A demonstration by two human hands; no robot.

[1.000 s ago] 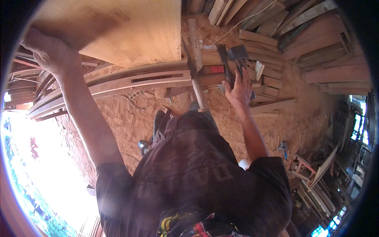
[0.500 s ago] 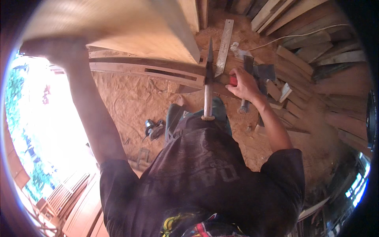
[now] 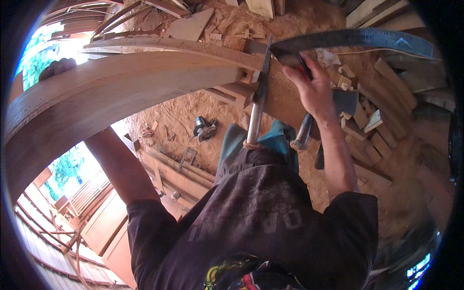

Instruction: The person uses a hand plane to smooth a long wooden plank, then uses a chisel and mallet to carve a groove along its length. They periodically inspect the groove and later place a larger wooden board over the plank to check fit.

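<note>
The largest thing before you is one broad wooden board, bowed by the lens, running from the left rim toward the centre. Your left hand sits dark at its far upper edge; only the fingers show over the wood, so you cannot tell how tightly they curl. Your left forearm is partly hidden behind the board. Your right hand is closed around a red-handled tool with a long dark curved blade, held just beyond the board's end. One pale metal bar stands upright between them. On the sawdust floor lies one circular saw, small and hard to make out. Offcuts lie scattered, too many to count.
</note>
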